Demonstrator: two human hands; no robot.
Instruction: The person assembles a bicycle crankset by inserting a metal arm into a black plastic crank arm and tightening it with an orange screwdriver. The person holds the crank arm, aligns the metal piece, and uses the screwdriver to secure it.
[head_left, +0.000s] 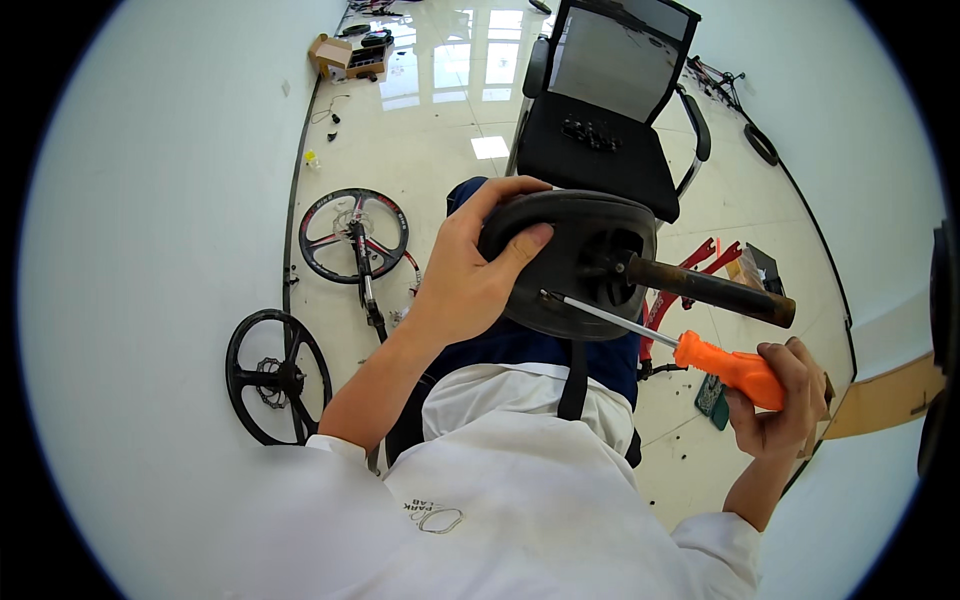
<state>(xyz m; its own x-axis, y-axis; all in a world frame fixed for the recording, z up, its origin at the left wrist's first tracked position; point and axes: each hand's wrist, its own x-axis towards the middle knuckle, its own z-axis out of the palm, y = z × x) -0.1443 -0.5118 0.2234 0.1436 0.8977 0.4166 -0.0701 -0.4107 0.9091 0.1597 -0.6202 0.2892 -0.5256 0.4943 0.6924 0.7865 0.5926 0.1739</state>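
A black bicycle saddle is held underside up over my lap, with a worn, rusty seat post sticking out of it to the right. My left hand is closed round the saddle's left edge, its thumb pressed on the underside. In my right hand is a screwdriver with an orange handle, gripped near the handle's end. Its metal shaft points left, and the tip meets the saddle's underside near a small fitting below my left thumb. Whether the tip sits in a screw is too small to tell.
Ahead stands a black office chair with small dark parts on its seat. On the floor at left are a fork with a spoked wheel and a black wheel. To the right lies a red bike frame. An open cardboard box sits far left.
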